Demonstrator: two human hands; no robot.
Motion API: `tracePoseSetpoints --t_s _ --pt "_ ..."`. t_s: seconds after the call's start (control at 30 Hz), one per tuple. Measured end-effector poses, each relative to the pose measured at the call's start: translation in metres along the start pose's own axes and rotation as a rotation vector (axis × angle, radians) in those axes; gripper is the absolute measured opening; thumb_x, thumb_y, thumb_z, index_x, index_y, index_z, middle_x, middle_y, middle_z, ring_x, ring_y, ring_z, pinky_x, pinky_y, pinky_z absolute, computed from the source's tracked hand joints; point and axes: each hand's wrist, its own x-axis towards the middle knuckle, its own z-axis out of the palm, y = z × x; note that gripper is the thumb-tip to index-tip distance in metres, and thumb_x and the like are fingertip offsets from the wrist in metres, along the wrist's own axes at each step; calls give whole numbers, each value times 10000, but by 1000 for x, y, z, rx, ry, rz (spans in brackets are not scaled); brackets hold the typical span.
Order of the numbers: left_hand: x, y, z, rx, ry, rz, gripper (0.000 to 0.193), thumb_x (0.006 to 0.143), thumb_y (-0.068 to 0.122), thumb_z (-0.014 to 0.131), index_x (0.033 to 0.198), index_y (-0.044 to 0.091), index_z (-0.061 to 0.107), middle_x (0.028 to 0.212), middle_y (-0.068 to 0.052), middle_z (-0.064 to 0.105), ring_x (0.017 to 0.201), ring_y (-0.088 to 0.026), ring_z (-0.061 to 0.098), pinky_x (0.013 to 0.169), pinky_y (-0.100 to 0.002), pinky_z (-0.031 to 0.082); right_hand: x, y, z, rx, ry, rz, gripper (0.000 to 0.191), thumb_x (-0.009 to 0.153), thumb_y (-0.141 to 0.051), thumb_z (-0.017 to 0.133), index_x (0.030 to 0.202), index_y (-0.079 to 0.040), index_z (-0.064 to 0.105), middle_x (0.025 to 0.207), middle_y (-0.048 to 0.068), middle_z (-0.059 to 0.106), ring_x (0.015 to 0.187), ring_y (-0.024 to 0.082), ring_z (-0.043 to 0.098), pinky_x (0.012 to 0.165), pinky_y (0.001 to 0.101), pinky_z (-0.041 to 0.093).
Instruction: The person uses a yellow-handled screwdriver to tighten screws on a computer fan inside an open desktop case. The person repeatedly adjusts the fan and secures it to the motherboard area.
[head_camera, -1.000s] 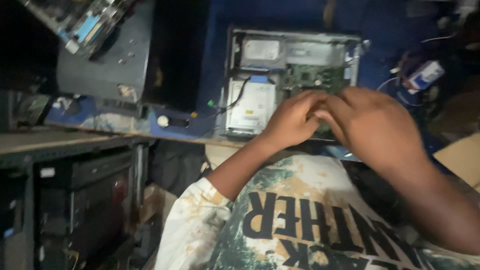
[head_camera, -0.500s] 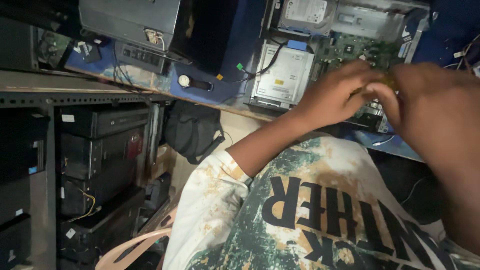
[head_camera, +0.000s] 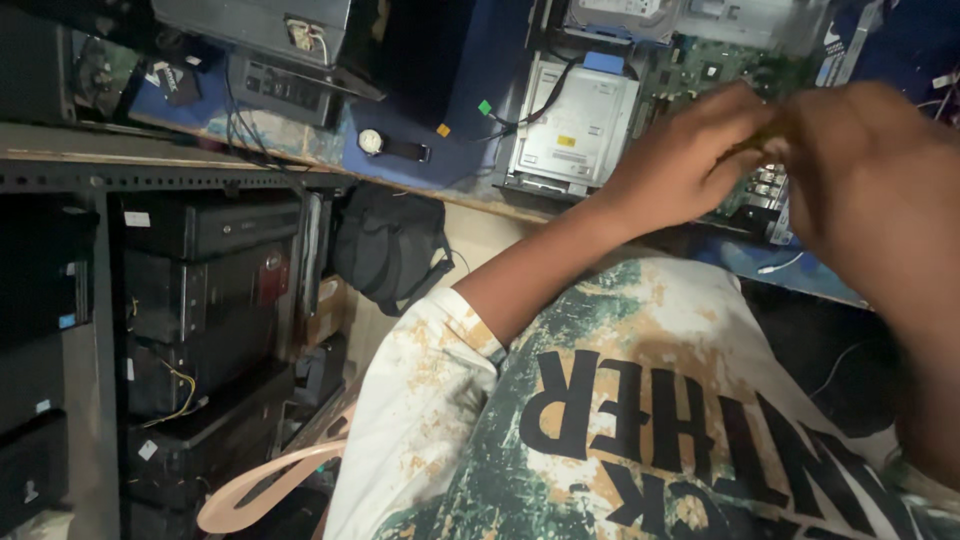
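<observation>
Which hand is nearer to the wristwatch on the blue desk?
Left. The left hand works over the green circuit board, right of the wristwatch; the right hand lies farther right.

The person wore a short-sleeved T-shirt (head_camera: 640, 420), mottled green and tan on off-white, with big black block letters; forearms were bare.

Dim workshop, lit w/ cool bluish light. A worn blue workbench (head_camera: 410, 165) w/ chipped paint runs across the top. Left: a grey metal rack (head_camera: 95, 300) stacked w/ black computer cases (head_camera: 205, 290). A black bag (head_camera: 390, 245) hangs under the bench against a pale wall (head_camera: 490, 235).
</observation>
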Motion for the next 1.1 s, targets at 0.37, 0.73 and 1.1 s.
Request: tracePoseSetpoints --t_s 0.37,0.73,1.1 --pt "-5 -16 -3 -65 -30 -3 446 959 32 604 1396 116 574 1281 -64 622 1128 -259 715 939 -344 604 -1 4 25 2 142 1 287 1069 -234 767 1161 10 648 815 155 676 640 306 687 530 364 531" --pt "-18 -38 23 -33 -88 8 558 1030 27 602 1553 137 441 1449 -35 615 1261 -250 674 1084 -333 569 -26 22 64 16 116 110 325 1099 -315 768 1130 -24 627 768 118 684 666 277 711 619 354 552" --pt "-16 -36 26 -54 -101 5 490 1041 61 601 1505 149 471 1434 -77 630 1274 -269 647 1071 -356 564 -34 24 63 48 149 144 300 1073 -285 771 1048 -22 629 788 123 683 683 271 710 605 331 539"
